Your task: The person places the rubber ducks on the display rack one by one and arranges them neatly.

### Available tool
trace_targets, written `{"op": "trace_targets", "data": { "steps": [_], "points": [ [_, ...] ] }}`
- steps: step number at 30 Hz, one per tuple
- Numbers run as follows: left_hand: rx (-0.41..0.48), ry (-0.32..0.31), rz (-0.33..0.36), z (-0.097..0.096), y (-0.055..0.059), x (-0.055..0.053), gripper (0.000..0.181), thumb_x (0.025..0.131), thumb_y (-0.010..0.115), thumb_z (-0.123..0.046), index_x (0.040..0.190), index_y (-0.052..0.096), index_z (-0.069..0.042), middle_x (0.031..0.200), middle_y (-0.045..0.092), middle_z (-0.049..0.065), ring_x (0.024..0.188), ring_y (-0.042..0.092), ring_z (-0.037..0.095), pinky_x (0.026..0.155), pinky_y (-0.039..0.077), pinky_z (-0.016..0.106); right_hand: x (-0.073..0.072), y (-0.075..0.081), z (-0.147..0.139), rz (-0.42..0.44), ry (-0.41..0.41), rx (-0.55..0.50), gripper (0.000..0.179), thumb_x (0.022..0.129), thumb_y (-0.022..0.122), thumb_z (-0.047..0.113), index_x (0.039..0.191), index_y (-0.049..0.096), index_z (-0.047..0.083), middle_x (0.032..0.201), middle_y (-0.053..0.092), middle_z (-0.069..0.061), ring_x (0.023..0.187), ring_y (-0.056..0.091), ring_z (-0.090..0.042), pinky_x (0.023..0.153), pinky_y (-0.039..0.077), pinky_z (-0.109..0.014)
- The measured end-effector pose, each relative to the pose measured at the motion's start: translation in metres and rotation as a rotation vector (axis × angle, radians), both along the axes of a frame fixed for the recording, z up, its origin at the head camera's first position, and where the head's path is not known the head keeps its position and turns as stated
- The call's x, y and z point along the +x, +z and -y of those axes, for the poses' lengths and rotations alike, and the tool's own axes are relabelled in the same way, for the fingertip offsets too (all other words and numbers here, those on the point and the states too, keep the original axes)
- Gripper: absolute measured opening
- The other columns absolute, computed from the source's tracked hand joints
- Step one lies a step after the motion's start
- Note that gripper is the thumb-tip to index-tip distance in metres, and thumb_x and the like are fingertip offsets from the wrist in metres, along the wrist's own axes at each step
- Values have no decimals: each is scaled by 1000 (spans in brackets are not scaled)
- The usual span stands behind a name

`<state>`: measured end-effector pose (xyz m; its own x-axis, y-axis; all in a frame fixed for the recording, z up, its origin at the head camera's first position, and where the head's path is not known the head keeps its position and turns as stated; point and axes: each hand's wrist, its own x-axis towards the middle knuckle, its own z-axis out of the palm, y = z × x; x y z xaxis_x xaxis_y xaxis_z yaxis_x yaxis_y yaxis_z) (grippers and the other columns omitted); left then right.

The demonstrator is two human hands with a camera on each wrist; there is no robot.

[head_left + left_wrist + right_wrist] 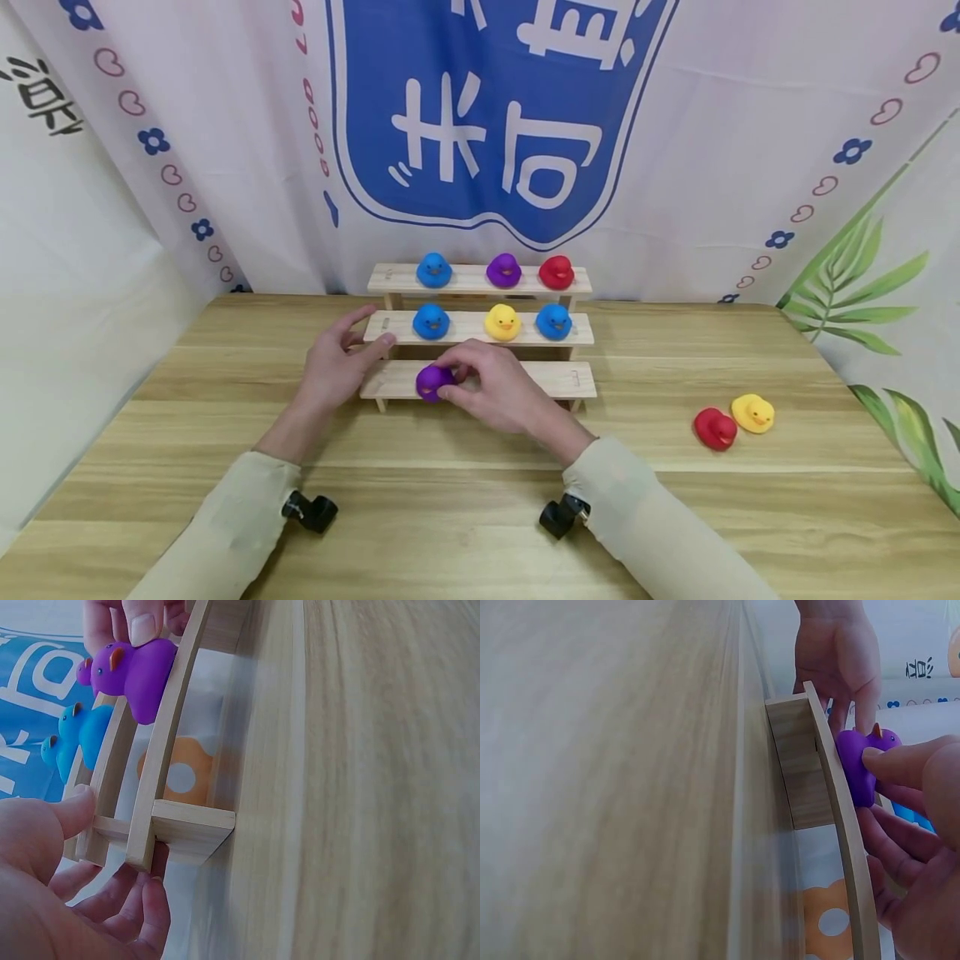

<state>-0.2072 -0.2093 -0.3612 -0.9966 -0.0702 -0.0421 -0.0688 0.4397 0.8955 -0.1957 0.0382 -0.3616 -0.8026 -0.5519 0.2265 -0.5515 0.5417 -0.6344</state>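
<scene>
A three-tier wooden display stand sits on the table. On its lowest tier is a purple rubber duck, which my right hand pinches between thumb and fingers. In the right wrist view, the purple duck is right at the shelf surface. My left hand holds the stand's left end, thumb at the middle tier and fingers curled about the shelf ends. A blue duck, a yellow duck and another blue duck line the middle tier.
The top tier bears a blue duck, a purple duck and a red duck. Right of the stand, a red duck and a yellow duck lie on the table. A printed curtain hangs behind.
</scene>
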Motion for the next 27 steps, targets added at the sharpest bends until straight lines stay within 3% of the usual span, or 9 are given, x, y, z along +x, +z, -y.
{"op": "trace_targets", "data": {
  "steps": [13,19,27],
  "points": [
    [-12,-7,6,0,0,0,76,89,67,-54,153,34,-30,138,59,15,122,59,30,97,50,44,7,1,11,-7,-138,45,43,78,83,43,114,69,23,100,63,9,90,59,-13,78,48,-26],
    [-28,-7,-17,0,0,0,75,90,66,-53,153,35,-29,135,61,14,121,60,30,96,50,42,6,0,12,-21,-112,33,38,81,82,38,114,69,25,98,62,10,87,57,-11,76,47,-25],
    [-25,-11,-19,1,-1,0,75,90,66,-53,153,35,-29,134,62,14,119,62,30,92,53,40,4,-1,10,-23,-83,12,34,85,78,35,116,68,28,83,61,4,71,52,-9,65,43,-25]
  ]
}}
